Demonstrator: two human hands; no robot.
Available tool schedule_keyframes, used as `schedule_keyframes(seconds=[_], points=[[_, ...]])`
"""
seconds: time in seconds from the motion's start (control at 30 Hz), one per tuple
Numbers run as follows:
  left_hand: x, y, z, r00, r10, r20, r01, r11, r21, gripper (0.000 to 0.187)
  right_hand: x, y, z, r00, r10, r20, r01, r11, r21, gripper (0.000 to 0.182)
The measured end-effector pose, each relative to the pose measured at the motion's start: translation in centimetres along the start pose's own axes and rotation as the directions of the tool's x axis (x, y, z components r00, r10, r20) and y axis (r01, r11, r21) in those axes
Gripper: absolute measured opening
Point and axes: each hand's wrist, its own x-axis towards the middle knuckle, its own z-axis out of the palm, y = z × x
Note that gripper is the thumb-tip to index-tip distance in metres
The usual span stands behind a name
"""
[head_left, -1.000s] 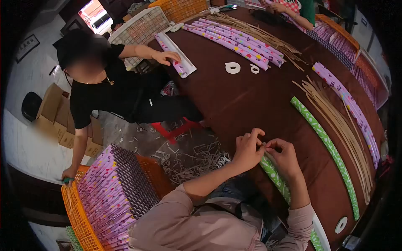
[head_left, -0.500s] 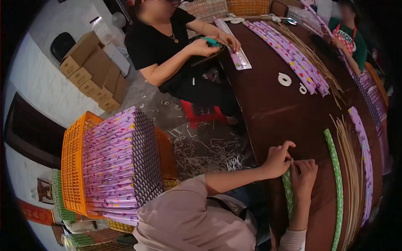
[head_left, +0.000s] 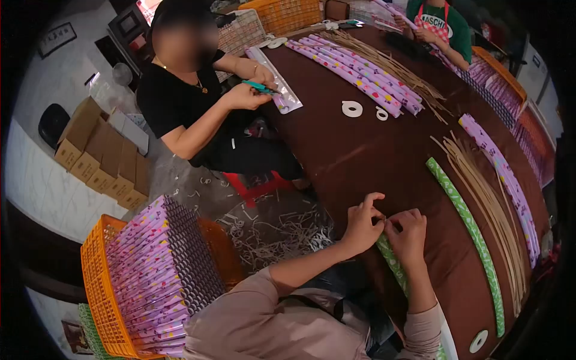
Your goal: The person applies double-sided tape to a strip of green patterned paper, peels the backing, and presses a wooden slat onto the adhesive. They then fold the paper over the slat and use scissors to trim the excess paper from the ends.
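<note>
My left hand (head_left: pixel 362 227) and my right hand (head_left: pixel 409 236) meet at the upper end of a green patterned tube (head_left: pixel 393 261) at the table's near edge. Fingertips of both hands are pinched close together there; what lies between them is too small to make out. The left index finger sticks out. My right forearm covers part of the tube, and a white strip (head_left: pixel 447 339) shows beside its lower end. Another green patterned tube (head_left: pixel 468 237) lies to the right of my hands, alongside a bundle of thin brown strips (head_left: pixel 489 222).
Purple patterned tubes (head_left: pixel 354 69) and white tape rolls (head_left: pixel 352 108) lie on the brown table (head_left: pixel 336 156). Across the left side, a person in black (head_left: pixel 180 108) holds green-handled scissors (head_left: pixel 261 87). Another person (head_left: pixel 444 27) sits at the far end. An orange crate (head_left: pixel 99 288) holds many purple tubes.
The view has swung, so the table and people appear shifted left and a tape roll shows at lower right. My hands stay together at the green tube's end, fingers slightly repositioned.
</note>
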Motion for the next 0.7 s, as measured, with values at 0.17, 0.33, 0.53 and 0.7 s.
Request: schedule_keyframes(seconds=[0.17, 0.33, 0.53, 0.7], points=[[-0.1, -0.5, 0.3, 0.998, 0.056, -0.021, -0.056, 0.998, 0.023, 0.056, 0.1, -0.3, -0.3, 0.995, 0.077, 0.062, -0.080, 0.996, 0.042, 0.006], [-0.1, 0.3, 0.0, 0.995, 0.094, -0.016, -0.093, 0.994, 0.059, 0.056, 0.0, 0.3, 0.0, 0.987, 0.147, 0.070, -0.156, 0.976, 0.151, 0.006], [-0.2, 0.2, 0.0, 0.998, 0.061, 0.007, -0.061, 0.997, 0.046, 0.057, -0.1, 0.2, 0.1, 0.981, 0.180, 0.070, -0.188, 0.971, 0.145, 0.008], [-0.1, -0.3, 0.1, 0.998, 0.070, 0.001, -0.070, 0.998, 0.008, 0.055, -0.2, 0.6, 0.2, 0.959, 0.271, 0.079, -0.282, 0.924, 0.259, 0.008]])
